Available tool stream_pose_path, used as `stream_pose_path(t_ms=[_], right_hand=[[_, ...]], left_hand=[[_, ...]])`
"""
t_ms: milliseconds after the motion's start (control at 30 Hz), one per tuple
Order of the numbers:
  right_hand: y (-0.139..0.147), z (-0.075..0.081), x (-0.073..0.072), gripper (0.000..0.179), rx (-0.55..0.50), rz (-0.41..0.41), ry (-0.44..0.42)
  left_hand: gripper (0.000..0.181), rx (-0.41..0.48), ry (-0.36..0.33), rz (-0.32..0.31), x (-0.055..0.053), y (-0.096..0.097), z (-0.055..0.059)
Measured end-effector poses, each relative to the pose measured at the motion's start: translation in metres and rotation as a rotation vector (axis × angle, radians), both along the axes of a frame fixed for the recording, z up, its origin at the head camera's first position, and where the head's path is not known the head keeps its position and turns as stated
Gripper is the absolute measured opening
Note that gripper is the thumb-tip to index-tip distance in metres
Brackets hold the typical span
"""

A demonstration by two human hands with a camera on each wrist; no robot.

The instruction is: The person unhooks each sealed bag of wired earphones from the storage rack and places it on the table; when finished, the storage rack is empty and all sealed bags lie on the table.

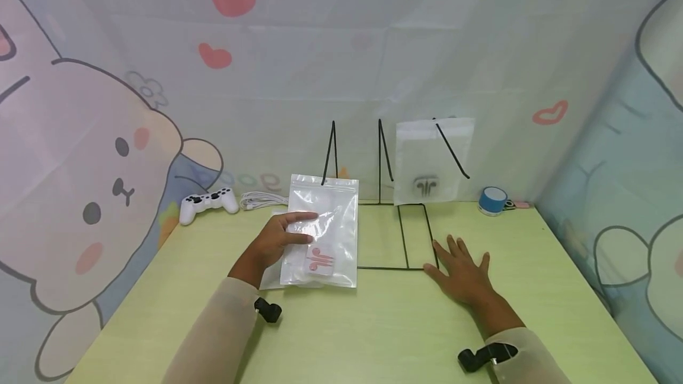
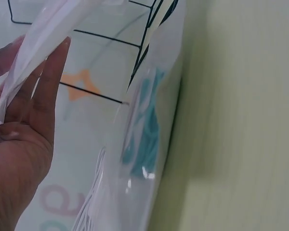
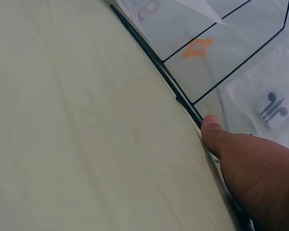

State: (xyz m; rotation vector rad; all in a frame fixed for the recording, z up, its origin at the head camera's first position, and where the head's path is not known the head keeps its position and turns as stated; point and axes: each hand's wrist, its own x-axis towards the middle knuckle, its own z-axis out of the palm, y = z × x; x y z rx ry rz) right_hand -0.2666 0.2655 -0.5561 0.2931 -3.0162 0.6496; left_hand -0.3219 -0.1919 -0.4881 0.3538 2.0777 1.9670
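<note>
My left hand [image 1: 274, 242] holds a clear zip bag [image 1: 333, 218] by its left side, with thumb and fingers on either face of it in the left wrist view. Inside the bag sits a small pack of pink earphones [image 1: 320, 261]. The bag's top edge overlaps the tip of the left hook [image 1: 328, 153] of a black wire rack [image 1: 404, 236]. Behind and below it, a second bag [image 1: 272, 277] lies on the table, its teal earphones [image 2: 147, 130] showing in the left wrist view. My right hand [image 1: 463, 271], fingers spread, rests at the right corner of the rack's base.
A third bag [image 1: 427, 159] with dark earphones hangs on the right hook; the middle hook [image 1: 380, 153] is bare. Along the back of the table [image 1: 373, 336] are a white game controller [image 1: 208, 203], a coiled white cable [image 1: 263, 200] and a blue roll of tape [image 1: 493, 199].
</note>
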Motion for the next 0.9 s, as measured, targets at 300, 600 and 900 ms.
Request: stream_pose_path(t_ms=[300,600,900], right_hand=[[0.001,-0.003,-0.002,0.084,-0.008,0.0,-0.012],[0.001,-0.005,-0.002,0.084,-0.003,0.005,-0.008],[0.001,-0.004,-0.002,0.084,0.012,0.002,-0.016]], left_hand=[[0.07,0.009,-0.061,0.043,-0.001,-0.029,-0.003],[0.067,-0.022,-0.035,0.055,0.002,-0.069,-0.006],[0.057,-0.012,-0.102,0.081,0.003,-0.108,-0.01]])
